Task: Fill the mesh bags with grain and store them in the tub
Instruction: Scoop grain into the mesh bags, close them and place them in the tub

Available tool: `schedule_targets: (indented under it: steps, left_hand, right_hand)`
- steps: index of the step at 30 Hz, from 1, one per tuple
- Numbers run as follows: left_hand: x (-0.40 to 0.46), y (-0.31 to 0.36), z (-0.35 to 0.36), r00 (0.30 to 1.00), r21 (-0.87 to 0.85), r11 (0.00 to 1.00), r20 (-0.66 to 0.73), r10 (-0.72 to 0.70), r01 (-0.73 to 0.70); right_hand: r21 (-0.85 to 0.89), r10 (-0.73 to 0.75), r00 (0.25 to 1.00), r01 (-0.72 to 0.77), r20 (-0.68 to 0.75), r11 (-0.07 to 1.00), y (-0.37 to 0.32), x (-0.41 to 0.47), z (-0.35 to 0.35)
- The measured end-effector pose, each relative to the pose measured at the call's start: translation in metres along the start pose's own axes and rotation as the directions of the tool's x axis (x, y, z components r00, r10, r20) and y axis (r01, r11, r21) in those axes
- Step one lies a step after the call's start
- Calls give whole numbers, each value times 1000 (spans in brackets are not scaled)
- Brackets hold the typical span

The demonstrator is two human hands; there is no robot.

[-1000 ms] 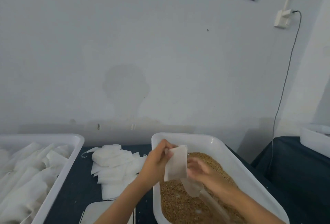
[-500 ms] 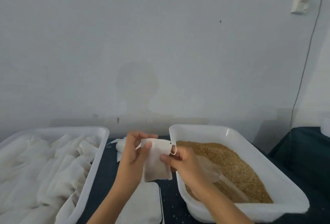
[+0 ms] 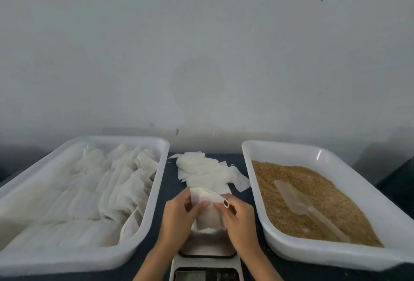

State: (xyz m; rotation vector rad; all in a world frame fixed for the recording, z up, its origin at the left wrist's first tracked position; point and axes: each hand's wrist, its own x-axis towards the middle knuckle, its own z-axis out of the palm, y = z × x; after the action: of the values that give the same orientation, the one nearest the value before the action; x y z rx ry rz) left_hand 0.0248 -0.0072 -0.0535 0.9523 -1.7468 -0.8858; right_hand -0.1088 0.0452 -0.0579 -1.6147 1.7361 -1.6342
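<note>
Between two white tubs, my left hand [image 3: 178,218] and my right hand [image 3: 237,220] both grip one white mesh bag [image 3: 208,213] just above a small scale [image 3: 206,256]. The bag bulges at the bottom; its top edge is pinched between my fingers. The right tub [image 3: 282,148] holds brown grain [image 3: 313,198] with a clear plastic scoop [image 3: 300,204] lying on it. The left tub [image 3: 125,251] is packed with several white bags [image 3: 107,182]. A heap of flat empty bags [image 3: 208,174] lies on the dark table behind my hands.
The scale's display [image 3: 206,275] is at the bottom edge, too blurred to read. A grey wall [image 3: 201,56] stands right behind the tubs. The dark tabletop [image 3: 167,182] shows in the narrow gap between the tubs.
The view has swung left and down. My hands have brought the bag from beside the grain tub down over the scale. The scoop lies in the grain, out of my right hand.
</note>
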Motion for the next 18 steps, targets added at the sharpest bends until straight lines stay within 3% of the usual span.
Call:
schedule_targets:
  steps: [3,11,15,18]
  left_hand:
    - [-2,-2,-1,1000,19,999,5,27,-27]
    - [-4,-16,-1,999,192,981,-20,44,-39]
    - [-2,-26,-6,994,139,986,-47,98,-91]
    - [0,-32,-9,997,-4,999,-65,41,-41]
  right_hand:
    - [63,36,999,-38,35,997,10,-1,-1]
    - [9,92,991,-93,93,996,26,-3,0]
    - [-6,66,991,-66,112,998,30,-5,-3]
    - [40,108,983,-115,145,993,34,-5,-6]
